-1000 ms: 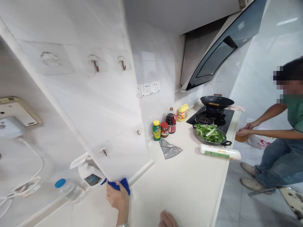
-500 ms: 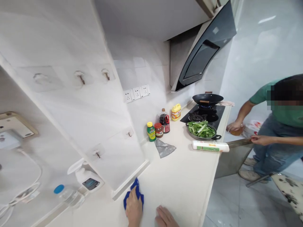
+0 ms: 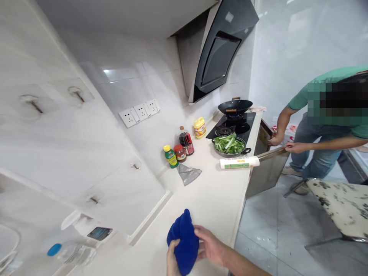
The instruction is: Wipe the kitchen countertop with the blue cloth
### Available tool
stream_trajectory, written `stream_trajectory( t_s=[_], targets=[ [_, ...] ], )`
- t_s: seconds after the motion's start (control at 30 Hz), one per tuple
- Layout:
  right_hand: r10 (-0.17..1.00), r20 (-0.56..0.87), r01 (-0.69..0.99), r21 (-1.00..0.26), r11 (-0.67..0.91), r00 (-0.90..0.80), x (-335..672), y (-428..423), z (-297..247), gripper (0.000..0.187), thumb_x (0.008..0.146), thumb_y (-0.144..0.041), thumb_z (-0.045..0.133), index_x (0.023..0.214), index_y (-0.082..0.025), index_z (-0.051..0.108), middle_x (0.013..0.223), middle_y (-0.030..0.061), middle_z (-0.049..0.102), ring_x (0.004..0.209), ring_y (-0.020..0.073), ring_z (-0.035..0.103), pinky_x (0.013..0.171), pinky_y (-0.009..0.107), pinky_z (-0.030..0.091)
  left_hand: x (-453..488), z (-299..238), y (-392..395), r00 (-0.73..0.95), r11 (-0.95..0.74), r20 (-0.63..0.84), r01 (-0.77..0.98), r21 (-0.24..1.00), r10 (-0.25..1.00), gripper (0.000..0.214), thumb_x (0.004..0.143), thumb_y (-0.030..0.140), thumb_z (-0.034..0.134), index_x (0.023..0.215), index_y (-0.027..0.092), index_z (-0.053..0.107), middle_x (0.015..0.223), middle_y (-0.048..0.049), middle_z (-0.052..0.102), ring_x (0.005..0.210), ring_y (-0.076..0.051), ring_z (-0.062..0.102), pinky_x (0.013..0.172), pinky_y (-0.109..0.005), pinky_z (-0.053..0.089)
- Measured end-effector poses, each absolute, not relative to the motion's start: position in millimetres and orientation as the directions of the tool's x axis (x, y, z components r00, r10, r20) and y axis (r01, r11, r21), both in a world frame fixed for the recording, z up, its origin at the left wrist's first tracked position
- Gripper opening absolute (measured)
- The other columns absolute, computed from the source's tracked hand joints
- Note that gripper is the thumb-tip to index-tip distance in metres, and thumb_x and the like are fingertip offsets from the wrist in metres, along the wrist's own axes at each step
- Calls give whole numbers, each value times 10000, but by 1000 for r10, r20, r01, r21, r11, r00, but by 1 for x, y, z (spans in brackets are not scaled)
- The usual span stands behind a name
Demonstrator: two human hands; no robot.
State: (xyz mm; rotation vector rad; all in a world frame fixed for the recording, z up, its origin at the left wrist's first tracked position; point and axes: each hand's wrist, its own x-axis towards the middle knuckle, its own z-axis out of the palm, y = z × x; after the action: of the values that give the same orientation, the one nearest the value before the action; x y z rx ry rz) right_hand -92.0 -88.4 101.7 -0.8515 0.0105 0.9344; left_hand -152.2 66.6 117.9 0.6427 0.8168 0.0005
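A blue cloth [image 3: 184, 241] is bunched up just above the white countertop [image 3: 212, 195] at the bottom centre. My left hand [image 3: 171, 262] grips the cloth from below, its fingers mostly hidden behind it. My right hand [image 3: 209, 245] presses against the right side of the cloth with curled fingers. Both hands hold the cloth together.
A spray bottle [image 3: 86, 228] and a blue-capped bottle [image 3: 64, 253] stand at the left wall. Further along are sauce jars [image 3: 179, 149], a foil bag [image 3: 188, 174], a wrap roll [image 3: 239, 162], a pan of greens [image 3: 230, 145], a wok [image 3: 235, 106]. Another person [image 3: 324, 126] holds an open cabinet door [image 3: 267, 170].
The cloth has left the wall edge and counter and is now lifted and bunched between both hands. My view has swung right. The other person has opened a cabinet door.
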Motion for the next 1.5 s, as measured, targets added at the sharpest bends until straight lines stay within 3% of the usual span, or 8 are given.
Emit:
stream_trajectory(
  t_s=[0.17,0.3,0.47,0.67,0.9,1.1,1.27,1.5],
  targets=[
    [651,-272,-496,-849,185,709,-86,-91,105,528,697,-616,799,982,-181,710,884,33,693,832,197,643,725,308,480,-157,145,45,743,772,-601,185,608,295,646,743,325,766,1330,120,592,1097,-168,771,1139,-363,691,1048,-495,531],
    [581,-49,-228,-944,240,813,-73,-96,110,467,803,-630,708,922,-179,705,764,5,652,725,158,569,695,294,420,-162,155,47,679,630,-488,48,775,548,664,730,367,816,1337,236,580,1164,-93,760,1203,-317,663,1076,-448,526],
    [436,35,-137,-924,356,899,-55,-108,126,420,870,-615,642,902,-196,644,859,34,661,826,189,582,785,322,460,-172,160,71,570,344,-300,33,939,765,474,787,478,748,1196,260,648,1230,-54,738,1333,-282,569,1162,-442,447],
    [426,22,-89,-967,239,904,-45,-126,116,341,877,-518,642,962,-188,655,916,62,665,886,220,599,855,367,461,-175,183,94,611,-141,-42,248,958,791,595,769,670,662,1121,193,714,1251,-116,723,1328,-335,562,1222,-502,353],
    [764,-161,-350,-933,88,624,-51,-138,113,529,757,-270,644,1279,-258,557,1355,74,612,937,184,633,836,343,456,-169,203,73,535,128,-197,165,978,822,655,584,733,781,951,192,743,1135,-104,770,1289,-368,591,1176,-491,426],
    [945,-186,-436,-898,-54,267,-38,-131,119,585,759,-403,734,1315,-252,632,1221,41,674,1122,219,608,949,312,433,-169,206,54,490,428,-389,37,903,780,766,506,642,875,1118,203,733,1081,-93,787,1263,-390,609,1101,-513,505],
    [982,-174,-391,-911,-130,78,-37,-118,118,289,697,-429,813,736,-161,712,695,-45,579,671,99,514,658,225,390,-190,210,50,461,348,-345,82,934,818,678,563,599,866,1104,209,745,1094,-93,786,1248,-367,622,1175,-515,414],
    [961,-74,-508,-858,75,267,-40,-104,125,303,782,-460,745,805,-175,646,684,-46,523,642,104,449,626,240,333,-232,223,56,511,41,-174,261,964,842,544,639,619,793,992,204,787,1096,-106,786,1205,-377,645,1129,-496,463]
  ],
)
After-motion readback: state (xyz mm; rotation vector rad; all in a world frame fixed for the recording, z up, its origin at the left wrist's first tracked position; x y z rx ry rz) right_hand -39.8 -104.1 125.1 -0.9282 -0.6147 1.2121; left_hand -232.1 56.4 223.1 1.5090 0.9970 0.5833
